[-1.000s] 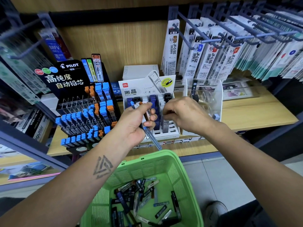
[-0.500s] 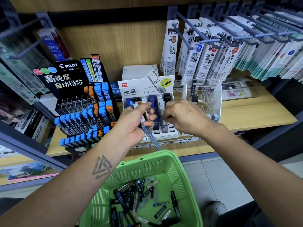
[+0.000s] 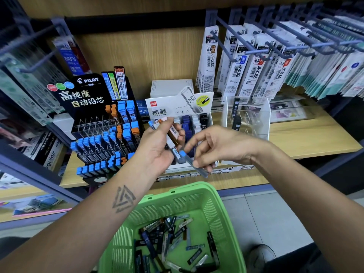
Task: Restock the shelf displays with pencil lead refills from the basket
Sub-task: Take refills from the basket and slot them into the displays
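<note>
My left hand point(image 3: 157, 146) grips a bundle of lead refill tubes point(image 3: 171, 133) in front of the white Deli display point(image 3: 177, 107). My right hand point(image 3: 214, 148) pinches one blue-capped refill tube point(image 3: 192, 163), held slanted between the two hands, just in front of the white display's lower rows. The black Pilot display point(image 3: 102, 138) with blue and orange capped refills stands to the left. Below, the green basket point(image 3: 197, 196) holds several loose refill tubes point(image 3: 173, 241).
A clear acrylic organiser point(image 3: 246, 117) stands right of the white display on the wooden shelf point(image 3: 305, 138). Metal pegs point(image 3: 246, 42) with hanging refill packs jut out overhead at right and left. A shoe point(image 3: 262, 253) shows on the tiled floor.
My right hand has drawn back from the white display and now pinches a blue-capped tube pulled from the left hand's bundle. The left hand stays at about the same place.
</note>
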{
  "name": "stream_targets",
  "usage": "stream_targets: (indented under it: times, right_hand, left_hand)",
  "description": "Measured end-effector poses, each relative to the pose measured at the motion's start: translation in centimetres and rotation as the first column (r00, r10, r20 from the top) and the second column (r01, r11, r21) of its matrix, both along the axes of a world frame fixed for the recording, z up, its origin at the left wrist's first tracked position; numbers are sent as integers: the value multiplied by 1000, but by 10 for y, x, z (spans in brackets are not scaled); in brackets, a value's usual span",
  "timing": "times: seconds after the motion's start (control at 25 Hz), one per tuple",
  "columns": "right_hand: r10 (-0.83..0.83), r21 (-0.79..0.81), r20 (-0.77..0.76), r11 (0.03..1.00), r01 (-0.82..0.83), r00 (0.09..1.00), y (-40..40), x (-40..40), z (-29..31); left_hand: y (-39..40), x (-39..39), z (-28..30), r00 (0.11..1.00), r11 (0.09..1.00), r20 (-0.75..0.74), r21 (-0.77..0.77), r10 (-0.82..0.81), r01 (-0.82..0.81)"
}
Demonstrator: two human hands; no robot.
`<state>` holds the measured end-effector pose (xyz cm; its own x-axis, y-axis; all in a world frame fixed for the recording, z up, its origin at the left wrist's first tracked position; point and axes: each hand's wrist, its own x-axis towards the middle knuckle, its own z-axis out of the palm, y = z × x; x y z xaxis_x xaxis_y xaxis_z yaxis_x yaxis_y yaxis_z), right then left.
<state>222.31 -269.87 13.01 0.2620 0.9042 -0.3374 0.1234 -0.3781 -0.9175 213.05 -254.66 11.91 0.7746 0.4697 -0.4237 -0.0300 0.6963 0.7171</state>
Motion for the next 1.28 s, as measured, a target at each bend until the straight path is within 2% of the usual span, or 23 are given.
stream_targets:
  times: [0.08, 0.12, 0.2, 0.28, 0.32, 0.4, 0.52, 0.72, 0.8, 0.88, 0.96, 1.08, 1.28]
  right_hand:
    - [27, 38, -49, 999, -25, 998, -10, 8, 12]
    - [-24, 83, -83, 996, 31, 996, -13, 11, 16]
    - [-223, 180, -122, 953, 243, 967, -10, 14, 20]
    - [-424, 227, -39, 878, 421, 905, -2, 12, 17]
    - [-476, 229, 32, 859, 458, 879, 3, 10, 13]
    - [-484, 216, 156, 867, 449, 861, 8, 5, 5]
    - [-410, 178, 289, 911, 372, 865, 7, 0, 0]
    - [-319, 85, 332, 947, 308, 888, -2, 0, 5]
    - [-386, 125, 264, 923, 365, 884, -6, 2, 6]
    - [-505, 203, 149, 857, 474, 850, -10, 8, 5]
    - [-568, 251, 123, 811, 528, 814, -12, 13, 4]
    - [-535, 289, 45, 815, 502, 844, -10, 12, 4]
    - [-484, 414, -58, 784, 462, 873, 0, 10, 8]
  left_hand:
    - [2, 0, 0, 1000, 999, 8, -38, 3, -2]
    - [2, 0, -1, 1000, 998, 10, -53, -17, 18]
    - [-2, 0, -1, 997, 993, 17, -82, -81, 82]
    - [-8, 0, -2, 991, 987, 13, -85, -137, 137]
    - [-10, 1, -3, 988, 985, -3, -71, -155, 154]
    - [-13, 1, -6, 984, 983, -29, -47, -176, 175]
    - [-16, 0, -9, 975, 976, -43, -24, -217, 216]
    - [-24, -2, -7, 960, 960, -134, 104, -247, 262]
    - [-27, -3, -6, 952, 948, -122, 115, -282, 296]
    - [-32, -3, -4, 930, 922, -101, 127, -354, 365]
    - [-36, -5, -5, 905, 892, -124, 156, -408, 424]
    - [-34, -8, -5, 899, 885, -153, 174, -409, 432]
    - [-18, -17, -1, 896, 893, -95, 82, -435, 442]
